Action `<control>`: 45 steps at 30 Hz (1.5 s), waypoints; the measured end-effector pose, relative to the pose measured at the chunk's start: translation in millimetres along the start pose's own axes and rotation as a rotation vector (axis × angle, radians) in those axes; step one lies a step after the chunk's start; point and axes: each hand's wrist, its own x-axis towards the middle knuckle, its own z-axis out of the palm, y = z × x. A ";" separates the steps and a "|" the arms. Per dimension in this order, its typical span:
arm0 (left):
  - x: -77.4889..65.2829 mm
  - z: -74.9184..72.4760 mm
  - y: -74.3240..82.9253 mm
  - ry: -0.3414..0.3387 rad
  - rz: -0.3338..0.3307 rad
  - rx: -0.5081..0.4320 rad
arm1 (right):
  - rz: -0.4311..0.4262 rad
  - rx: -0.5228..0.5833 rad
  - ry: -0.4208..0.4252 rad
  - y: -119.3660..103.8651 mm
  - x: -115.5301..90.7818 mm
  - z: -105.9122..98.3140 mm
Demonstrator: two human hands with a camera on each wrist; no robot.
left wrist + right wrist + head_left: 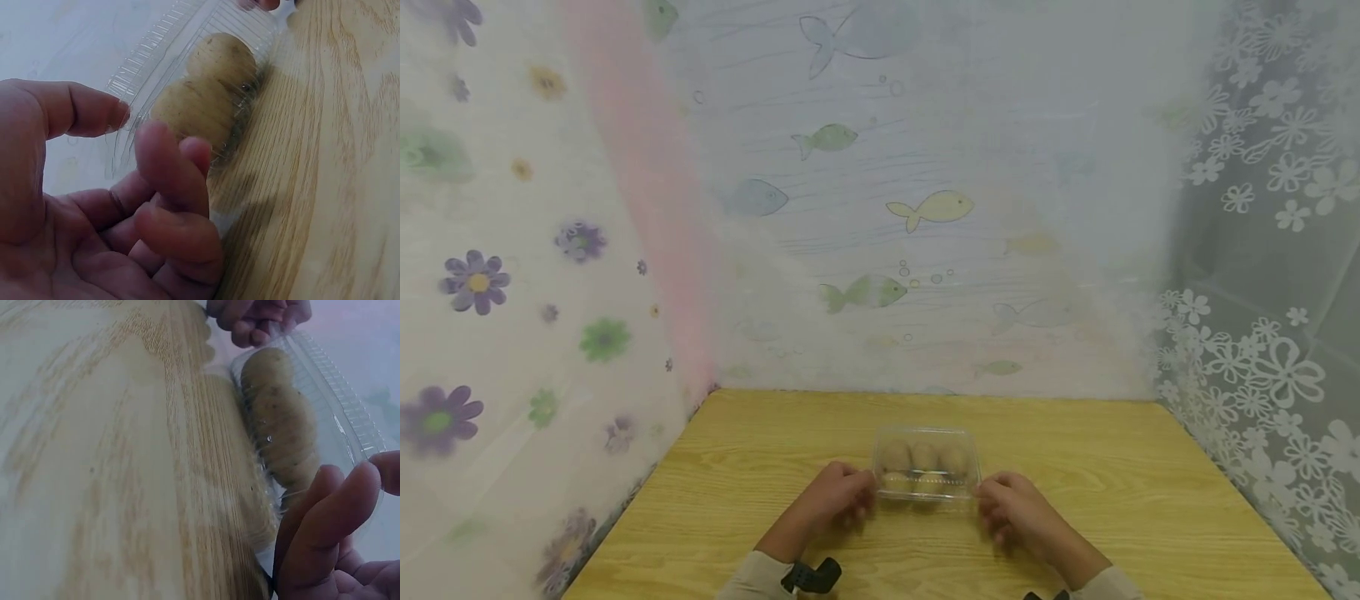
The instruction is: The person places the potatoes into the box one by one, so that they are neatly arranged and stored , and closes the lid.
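Note:
A clear plastic clamshell container point(928, 497) sits on the wooden table, its lid down over several potatoes point(953, 460). At its left front corner, my left hand point(841, 498) pinches the rim between thumb and curled fingers. My right hand point(1017, 510) holds the opposite front corner the same way. In the left wrist view, the thumb meets the ridged lid edge, and two potatoes point(192, 111) show through the wall. The right wrist view has the fingertips at the container's point(340, 425) rim, with the left hand point(257, 317) at the far end.
The wood-grain table point(760, 433) ends at a back curtain point(925, 350) printed with fish. A flowered curtain point(550, 350) hangs along the left edge, and a sheer one with white flowers point(1285, 375) on the right. A black wrist strap point(811, 577) is on the left arm.

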 end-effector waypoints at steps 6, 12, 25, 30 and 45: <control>-2.7 0.6 1.0 -0.100 -0.030 -0.053 | -0.007 -0.012 -0.114 -0.2 -3.0 -1.2; -6.9 1.3 2.6 -0.206 -0.076 -0.174 | -0.008 -0.032 -0.133 -1.5 -4.7 -1.2; -7.3 2.7 0.6 -0.236 -0.095 -0.266 | -0.045 -0.015 -0.156 -0.7 -3.2 -2.5; -7.4 3.3 0.7 -0.240 -0.093 -0.277 | -0.054 -0.021 -0.163 0.0 -3.0 -2.6; -6.8 2.7 -0.5 -0.262 -0.081 -0.283 | -0.065 -0.024 -0.153 0.8 -3.2 -3.4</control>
